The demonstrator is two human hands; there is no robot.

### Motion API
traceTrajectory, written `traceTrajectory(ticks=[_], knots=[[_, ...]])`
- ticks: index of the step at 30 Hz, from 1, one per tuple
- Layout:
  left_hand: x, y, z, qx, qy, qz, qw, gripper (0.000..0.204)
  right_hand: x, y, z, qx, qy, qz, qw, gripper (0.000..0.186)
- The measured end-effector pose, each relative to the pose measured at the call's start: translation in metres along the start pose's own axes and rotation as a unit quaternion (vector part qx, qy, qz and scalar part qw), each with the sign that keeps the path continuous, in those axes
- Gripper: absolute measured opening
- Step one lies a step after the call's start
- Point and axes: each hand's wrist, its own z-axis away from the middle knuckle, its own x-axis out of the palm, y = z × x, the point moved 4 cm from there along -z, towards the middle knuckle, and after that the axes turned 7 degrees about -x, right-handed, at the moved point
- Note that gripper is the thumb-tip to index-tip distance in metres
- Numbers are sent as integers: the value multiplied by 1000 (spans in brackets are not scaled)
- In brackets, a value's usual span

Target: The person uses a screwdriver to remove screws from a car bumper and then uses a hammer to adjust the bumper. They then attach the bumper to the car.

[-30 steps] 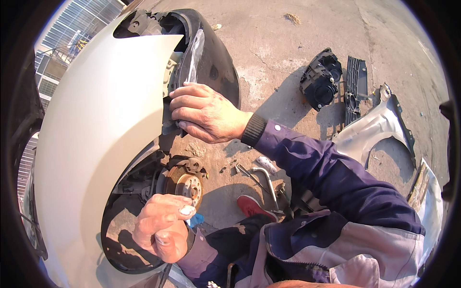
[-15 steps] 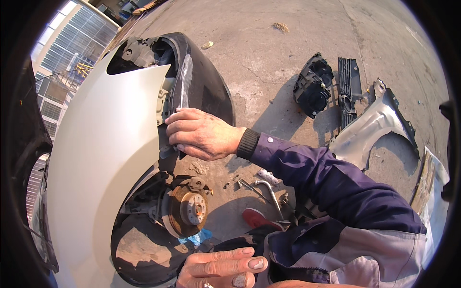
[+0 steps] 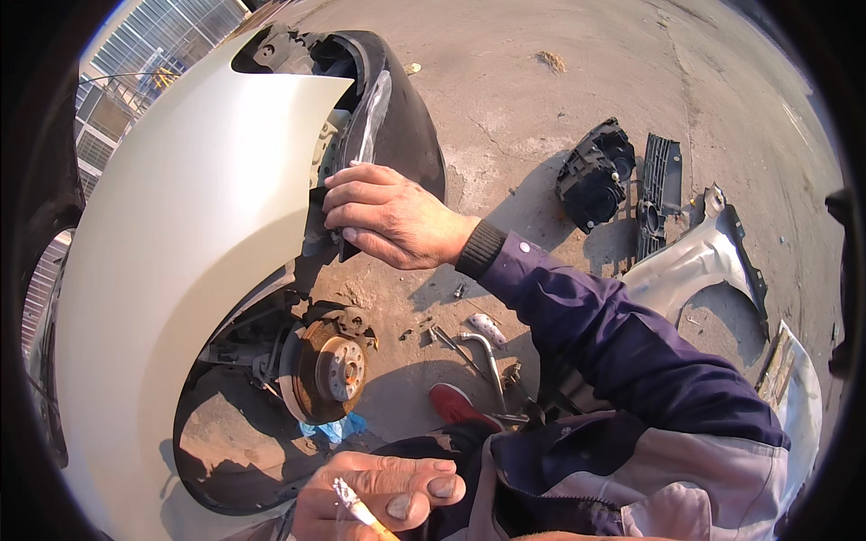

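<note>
A pale cream front fender [image 3: 171, 225] curves along the car's left side of the view. My right hand [image 3: 392, 216] is closed round the rear edge of the dark bumper [image 3: 410, 122], beside the gap at the fender's front. A light strip runs along the bumper just above my fingers. My left hand [image 3: 379, 491] is near the lower edge, with a lit cigarette [image 3: 359, 512] held between its fingers, ash at the tip. Between the hands, the bare brake disc [image 3: 329, 370] shows in the wheel arch.
A removed black headlight [image 3: 595, 176], a black grille piece [image 3: 658, 189] and a silver fender [image 3: 699, 270] lie on the concrete at right. Near my red shoe [image 3: 460, 406] are a bent metal wrench [image 3: 487, 370] and other tools. Blue plastic [image 3: 336, 427] lies below the disc.
The view has shifted, and the cigarette now shows more fully as the left hand has turned and moved left. The right hand keeps its hold at the bumper edge.
</note>
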Motion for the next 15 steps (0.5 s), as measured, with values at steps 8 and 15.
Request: traceTrajectory(ticks=[8,15], knots=[[-83,-58,-42,43,247,-290,924,42,9,2,-4,-24,-6,61,998,27],[-107,-51,-34,54,348,-265,898,37,3,0,-7,-42,12,-12,999,23]])
